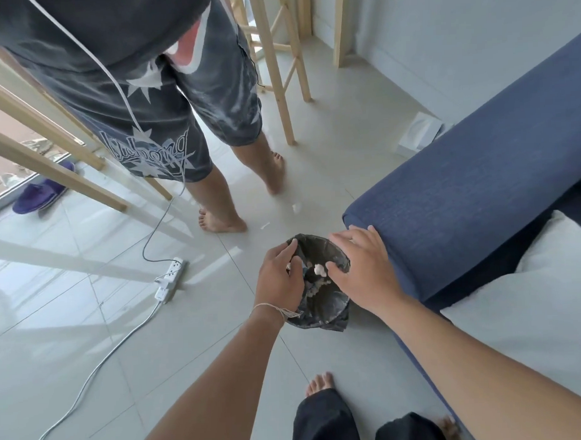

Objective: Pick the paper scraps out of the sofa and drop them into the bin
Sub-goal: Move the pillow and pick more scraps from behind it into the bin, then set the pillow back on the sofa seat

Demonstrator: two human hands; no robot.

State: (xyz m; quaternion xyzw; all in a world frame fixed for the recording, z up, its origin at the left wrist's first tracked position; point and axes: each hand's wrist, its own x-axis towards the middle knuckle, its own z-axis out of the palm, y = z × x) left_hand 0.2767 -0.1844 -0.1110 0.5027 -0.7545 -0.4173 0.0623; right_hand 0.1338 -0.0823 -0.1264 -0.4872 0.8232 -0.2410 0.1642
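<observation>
A small bin (pixel 332 312) lined with a black bag stands on the floor beside the navy sofa (pixel 478 180), against its armrest. White paper scraps (pixel 319 269) lie inside it. My left hand (pixel 278 279) grips the bin's left rim, thumb on the edge and fingers curled inside. My right hand (pixel 363 270) hovers palm down over the right side of the bin, fingers spread and holding nothing. Two small paper scraps (pixel 297 207) lie on the tiles beyond the bin.
Another person (pixel 221 176) stands barefoot just beyond the bin. A power strip (pixel 171 276) with cables lies on the floor to the left. Wooden frame legs (pixel 281 88) stand behind. A white cushion (pixel 548 276) rests on the sofa seat. My own feet (pixel 318 383) are below.
</observation>
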